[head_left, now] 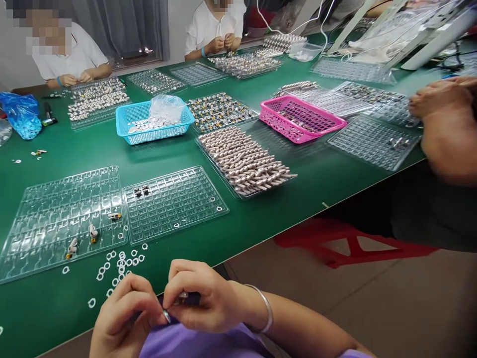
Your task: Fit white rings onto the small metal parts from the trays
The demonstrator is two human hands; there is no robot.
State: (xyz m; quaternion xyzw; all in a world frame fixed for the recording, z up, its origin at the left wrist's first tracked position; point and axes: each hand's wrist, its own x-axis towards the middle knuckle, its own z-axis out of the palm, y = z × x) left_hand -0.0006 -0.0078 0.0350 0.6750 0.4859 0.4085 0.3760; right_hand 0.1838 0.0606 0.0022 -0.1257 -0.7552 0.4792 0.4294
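My left hand (128, 315) and my right hand (206, 296) meet just off the table's front edge, above my lap. Between their fingertips sits a small shiny part (166, 316), pinched by the left fingers and touched by the right. A second small pale piece (183, 295) shows inside the curled fingers of my right hand; its kind is too small to tell. Loose white rings (121, 263) lie scattered on the table just beyond my left hand. Behind them, a clear tray (70, 199) carries a few white-and-yellow parts (93, 232), beside a finer-celled tray (171, 209) with small dark parts.
A tray heaped with pale, stick-like parts (246, 161) lies ahead to the right. Behind stand a blue basket (154, 134) and a pink basket (298, 132). Two people work across the table; another person's arm (447, 124) rests at right, above a red stool (346, 243).
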